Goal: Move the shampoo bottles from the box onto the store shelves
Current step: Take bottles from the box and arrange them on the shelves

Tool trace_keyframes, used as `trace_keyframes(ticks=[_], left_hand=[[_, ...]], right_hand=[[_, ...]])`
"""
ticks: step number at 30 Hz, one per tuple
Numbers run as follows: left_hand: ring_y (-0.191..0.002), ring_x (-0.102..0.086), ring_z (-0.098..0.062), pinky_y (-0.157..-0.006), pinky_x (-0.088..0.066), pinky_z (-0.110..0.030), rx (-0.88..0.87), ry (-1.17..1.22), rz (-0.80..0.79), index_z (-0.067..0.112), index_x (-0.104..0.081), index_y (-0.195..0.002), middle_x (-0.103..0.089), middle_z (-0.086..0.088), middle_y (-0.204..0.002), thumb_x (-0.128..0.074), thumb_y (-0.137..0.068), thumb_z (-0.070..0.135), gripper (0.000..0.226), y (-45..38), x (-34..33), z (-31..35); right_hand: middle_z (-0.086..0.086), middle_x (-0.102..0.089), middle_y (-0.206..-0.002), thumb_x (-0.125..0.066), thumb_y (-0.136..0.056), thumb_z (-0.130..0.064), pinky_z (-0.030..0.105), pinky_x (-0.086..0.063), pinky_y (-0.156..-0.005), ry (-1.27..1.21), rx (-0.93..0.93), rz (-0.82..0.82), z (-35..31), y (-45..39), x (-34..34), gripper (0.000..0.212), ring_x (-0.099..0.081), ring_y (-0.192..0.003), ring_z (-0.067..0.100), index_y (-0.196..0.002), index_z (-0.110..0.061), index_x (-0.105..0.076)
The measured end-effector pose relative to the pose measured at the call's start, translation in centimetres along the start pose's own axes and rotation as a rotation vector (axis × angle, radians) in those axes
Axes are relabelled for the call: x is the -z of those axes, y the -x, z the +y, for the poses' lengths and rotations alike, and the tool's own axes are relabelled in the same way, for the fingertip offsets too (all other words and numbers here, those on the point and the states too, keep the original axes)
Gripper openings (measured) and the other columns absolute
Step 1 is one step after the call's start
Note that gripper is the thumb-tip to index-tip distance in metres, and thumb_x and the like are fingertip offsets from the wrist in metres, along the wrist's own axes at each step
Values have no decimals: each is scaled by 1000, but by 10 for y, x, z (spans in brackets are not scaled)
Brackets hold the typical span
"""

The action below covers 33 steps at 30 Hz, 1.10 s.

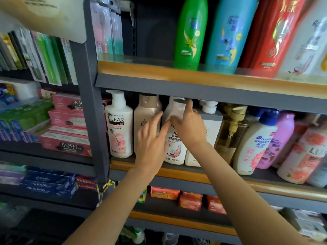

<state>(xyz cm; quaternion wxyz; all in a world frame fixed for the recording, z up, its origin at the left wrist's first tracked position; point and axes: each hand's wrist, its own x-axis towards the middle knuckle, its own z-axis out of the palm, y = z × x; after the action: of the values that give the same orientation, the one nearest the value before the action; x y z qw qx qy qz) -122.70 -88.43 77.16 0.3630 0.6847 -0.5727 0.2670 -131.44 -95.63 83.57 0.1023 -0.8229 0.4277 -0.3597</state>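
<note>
A white shampoo bottle with a pink swirl label (175, 149) stands on the middle shelf (177, 171) between a beige bottle (146, 117) and a white pump bottle (211, 128). My right hand (189, 126) rests on the white bottle's upper part, thumb on its front and forefinger pointing up beside its cap. My left hand (152, 140) is spread with straight fingers in front of the beige bottle, fingertips touching the white bottle's side. The box is out of view.
A white CLEAR pump bottle (118, 124) stands at the shelf's left end. Amber, Head & Shoulders, purple and Lux bottles crowd the right. Green (191, 32), blue and red bottles stand on the shelf above. Toothpaste boxes (65, 128) fill the left rack; soap packs lie below.
</note>
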Motion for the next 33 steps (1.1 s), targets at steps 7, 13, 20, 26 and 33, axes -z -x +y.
trace_keyframes(ticks=[7,13,20,26,33], left_hand=[[-119,-46,-31,-95,-44,-46,6,46,-67,12,-47,-131,-48,-17,-135,-46,-73,6,58,11,-4,-5],[-131,-42,-30,-106,-33,-39,85,169,-130,5,-39,-140,-39,-14,-145,-57,-80,-2,62,11,-11,7],[-133,-40,-27,-105,-24,-29,123,185,-155,5,-38,-140,-40,-12,-144,-60,-83,2,61,19,-14,6],[-131,-42,-24,-95,-30,-21,104,193,-179,11,-34,-143,-34,-10,-146,-60,-85,5,64,27,-14,5],[-120,-52,-23,-88,-40,-19,123,178,-174,12,-38,-140,-34,-11,-145,-62,-83,6,62,31,-18,8]], right_hand=[[19,-66,-92,-59,-90,-18,50,-54,-66,-133,23,-25,4,-12,5,50,-65,-74,39,-131,-11,-33],[12,-67,-68,-60,-89,-21,34,-55,-53,-180,-22,-178,3,-17,27,36,-65,-50,20,-117,-6,-43],[-1,-54,-75,-62,-87,-12,31,-55,-53,-406,-118,-307,1,-17,26,49,-65,-57,31,-130,-9,-39],[2,-53,-96,-62,-88,-8,35,-59,-68,-554,-183,-425,7,-23,34,48,-66,-58,28,-129,-11,-39],[2,-51,-73,-51,-92,-7,43,-56,-80,-359,-107,-349,5,-18,32,50,-71,-75,34,-137,-9,-30]])
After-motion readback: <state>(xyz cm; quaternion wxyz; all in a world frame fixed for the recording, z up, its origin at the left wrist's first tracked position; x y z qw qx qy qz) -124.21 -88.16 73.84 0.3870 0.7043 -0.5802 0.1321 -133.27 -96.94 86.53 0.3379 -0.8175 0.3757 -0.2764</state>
